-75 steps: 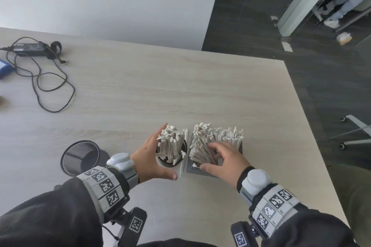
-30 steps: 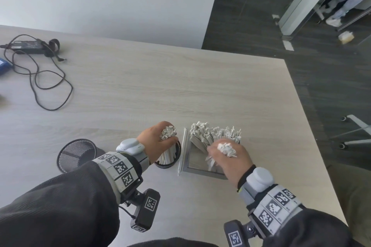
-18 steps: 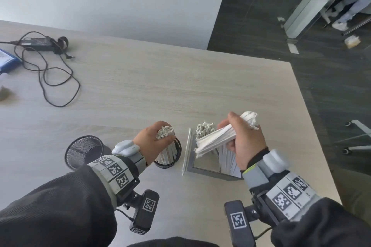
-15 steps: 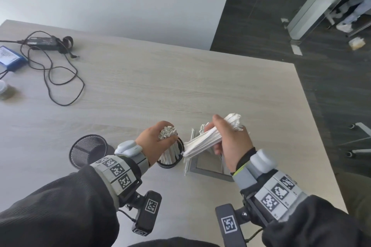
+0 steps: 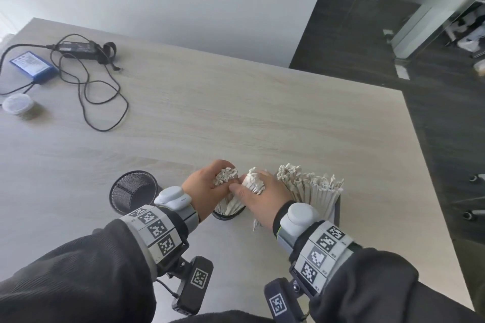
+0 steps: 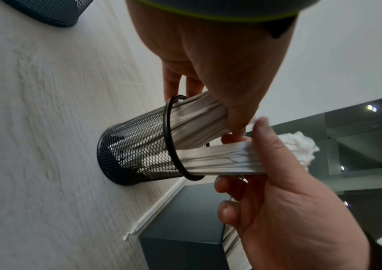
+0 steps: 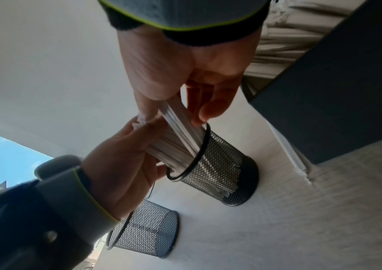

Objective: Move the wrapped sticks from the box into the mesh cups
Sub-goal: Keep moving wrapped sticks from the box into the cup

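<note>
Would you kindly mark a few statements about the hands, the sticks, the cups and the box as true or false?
1. The right hand grips a bundle of wrapped sticks whose lower ends are in the mesh cup. True.
2. The left hand is open and idle. False: it grips the sticks standing in that cup.
3. The second mesh cup is full of sticks. False: none show in it.
4. The box still holds wrapped sticks. True.
</note>
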### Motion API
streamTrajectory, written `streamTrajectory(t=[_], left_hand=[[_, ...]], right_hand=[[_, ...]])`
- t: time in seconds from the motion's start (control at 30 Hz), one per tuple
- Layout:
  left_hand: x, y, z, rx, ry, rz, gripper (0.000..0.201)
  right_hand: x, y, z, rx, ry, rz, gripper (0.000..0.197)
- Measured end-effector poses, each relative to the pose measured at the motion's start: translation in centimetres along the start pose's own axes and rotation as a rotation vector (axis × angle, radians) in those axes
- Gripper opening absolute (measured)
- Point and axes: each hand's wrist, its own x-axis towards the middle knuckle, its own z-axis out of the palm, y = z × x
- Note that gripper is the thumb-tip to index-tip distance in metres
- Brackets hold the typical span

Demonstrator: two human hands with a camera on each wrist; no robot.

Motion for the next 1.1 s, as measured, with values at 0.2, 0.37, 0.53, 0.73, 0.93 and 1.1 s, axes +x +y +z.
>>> streamTrajectory(t=[0.2,0.37,0.53,0.73,0.93,1.1], left_hand=[[-0.4,-0.4,-1.4,-0.031,0.034,-0.02,0.026],[-0.6,-0.5,-2.5,-0.087,-0.032,0.017,0.051],[0.1,0.4,-2.3,0.003,-0.109,0.104,0.076],[1.3,1.3,-1.6,0.31,-0.228,0.168,0.08],[1.7,1.1,-1.0,0.319,-0.183,0.14,0.04],[2.1,0.5,-1.2,0.282,-0.139,0.13,0.025]], right_hand=[[0.8,0.7,1.4,0.023,-0.152,-0.002,0.068],[0.7,1.2,1.6,-0.011,-0.133,-0.042,0.067],[-0.5,2.3,1.1,-0.186,-0.125,-0.083,0.076],[-1.3,2.5,-0.2,-0.446,-0.163,0.034,0.041],[-0.7,2.8,-2.4,-0.745,-0.31,0.144,0.015],[1.4,5.3,0.1,-0.657,-0.295,0.26,0.024]])
